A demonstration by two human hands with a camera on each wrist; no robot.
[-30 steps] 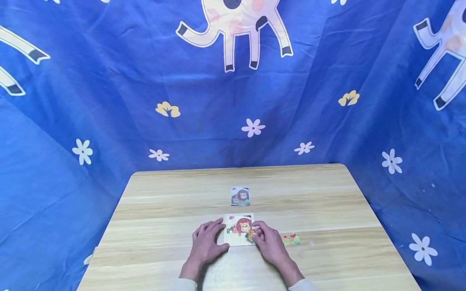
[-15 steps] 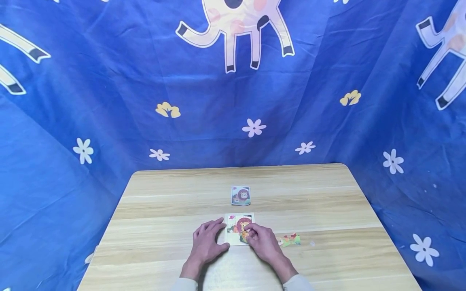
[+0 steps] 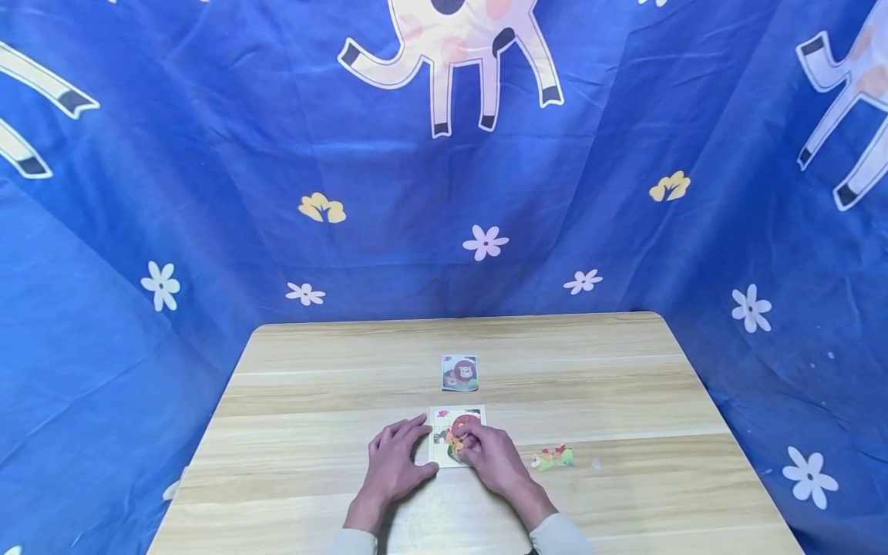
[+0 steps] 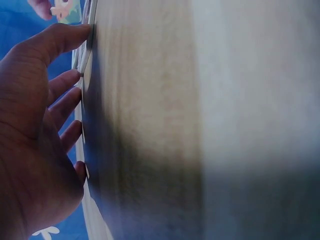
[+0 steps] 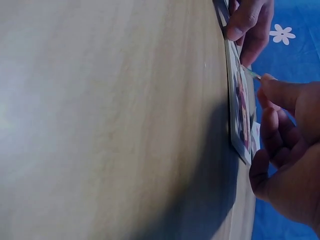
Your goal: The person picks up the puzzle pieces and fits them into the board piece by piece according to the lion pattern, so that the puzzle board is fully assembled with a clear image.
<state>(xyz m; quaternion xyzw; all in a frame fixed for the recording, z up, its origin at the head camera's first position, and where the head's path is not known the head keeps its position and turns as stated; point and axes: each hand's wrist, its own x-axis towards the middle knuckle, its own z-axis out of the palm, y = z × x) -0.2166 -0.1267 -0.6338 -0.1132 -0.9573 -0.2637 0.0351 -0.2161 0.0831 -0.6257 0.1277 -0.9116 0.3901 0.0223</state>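
Note:
A square jigsaw board [image 3: 439, 458] lies on the table, its upper part filled with a lion picture and its lower part showing bare backing. My right hand [image 3: 496, 460] pinches a yellow and green jigsaw piece [image 3: 454, 449] over the board's lower half. In the right wrist view that piece [image 5: 252, 74] is tilted, seen nearly edge-on between thumb and finger. My left hand [image 3: 395, 464] lies along the board's left side with fingers spread; the thumb [image 4: 75, 36] touches its edge in the left wrist view. Right-hand fingers cover part of the lion.
Several loose jigsaw pieces [image 3: 553, 457] lie to the right of my right hand, with a small clear scrap [image 3: 596, 465] beyond them. Behind the board lies a lion picture card [image 3: 460, 373]. A blue patterned cloth [image 3: 388, 262] surrounds the wooden table [image 3: 305, 401] at its back and sides.
My right hand has moved left across the board, carrying the pinched jigsaw piece from its right edge toward the lower middle. The left hand has stayed in place.

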